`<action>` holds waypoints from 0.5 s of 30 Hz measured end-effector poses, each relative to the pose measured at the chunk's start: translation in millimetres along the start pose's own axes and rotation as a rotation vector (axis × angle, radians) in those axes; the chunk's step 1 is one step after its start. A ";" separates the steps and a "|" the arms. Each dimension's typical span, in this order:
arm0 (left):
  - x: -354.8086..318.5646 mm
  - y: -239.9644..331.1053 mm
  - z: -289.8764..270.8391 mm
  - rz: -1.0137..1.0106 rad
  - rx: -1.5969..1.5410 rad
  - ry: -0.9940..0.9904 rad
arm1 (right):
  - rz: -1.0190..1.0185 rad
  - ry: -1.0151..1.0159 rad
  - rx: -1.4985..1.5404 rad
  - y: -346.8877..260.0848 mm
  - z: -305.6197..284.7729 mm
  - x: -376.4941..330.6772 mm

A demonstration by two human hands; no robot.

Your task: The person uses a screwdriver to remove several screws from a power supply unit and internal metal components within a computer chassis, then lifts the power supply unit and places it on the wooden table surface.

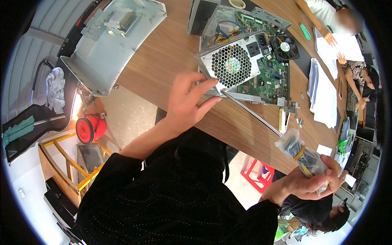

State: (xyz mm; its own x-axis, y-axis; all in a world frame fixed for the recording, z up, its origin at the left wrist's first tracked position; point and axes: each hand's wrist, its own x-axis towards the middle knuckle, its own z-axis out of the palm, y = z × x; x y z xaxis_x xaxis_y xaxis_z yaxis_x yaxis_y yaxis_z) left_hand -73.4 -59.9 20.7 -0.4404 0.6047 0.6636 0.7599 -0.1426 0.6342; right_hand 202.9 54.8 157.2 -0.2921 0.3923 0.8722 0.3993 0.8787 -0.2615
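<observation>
My right hand (312,179) is closed round the handle of a long screwdriver (255,115). Clear plastic (300,153), tied with a yellow band, wraps that handle. The shaft slants up to the left, its tip at the lower corner of a metal power supply (230,65) with a honeycomb fan grille. At that same corner, my left hand (185,102) grips the edge, index finger and thumb on either side of it. The power supply sits tilted over an opened computer case (255,98), where a green circuit board (267,83), a black fan (285,47) and cables show.
A detached case cover (106,49) lies at the table's left end. Paper stacks (322,94), a green tool (305,32), a stapler (283,120) and small metal parts (300,122) are on the right. Other people sit across and beside the table. A red stool (257,175) stands below.
</observation>
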 end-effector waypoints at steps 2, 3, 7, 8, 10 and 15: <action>-0.2 -1.0 1.0 0.001 -0.008 0.009 | -0.035 0.017 -0.085 -0.8 -2.0 1.2; -0.1 -1.2 1.6 0.014 -0.016 0.016 | -0.022 -0.003 -0.032 -0.6 -2.9 1.4; 0.6 -2.6 3.6 0.027 -0.031 0.033 | 0.047 0.036 0.050 7.4 -2.5 -0.4; 0.8 -2.9 3.5 0.023 -0.038 0.032 | 0.066 0.032 0.059 10.5 -3.0 0.0; 1.2 -3.2 2.6 0.025 -0.039 0.032 | 0.073 0.009 0.036 13.2 -5.2 1.1; 1.2 -4.9 2.8 0.038 -0.038 0.032 | -0.111 -0.171 0.069 -6.5 -13.9 20.1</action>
State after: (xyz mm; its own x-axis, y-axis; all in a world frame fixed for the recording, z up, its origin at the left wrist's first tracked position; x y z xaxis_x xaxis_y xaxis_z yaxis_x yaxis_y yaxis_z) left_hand -76.3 -56.2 17.2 -0.4272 0.5727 0.6997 0.7577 -0.1955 0.6226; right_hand 206.5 53.2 182.2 -0.4763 0.3274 0.8161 0.2981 0.9333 -0.2004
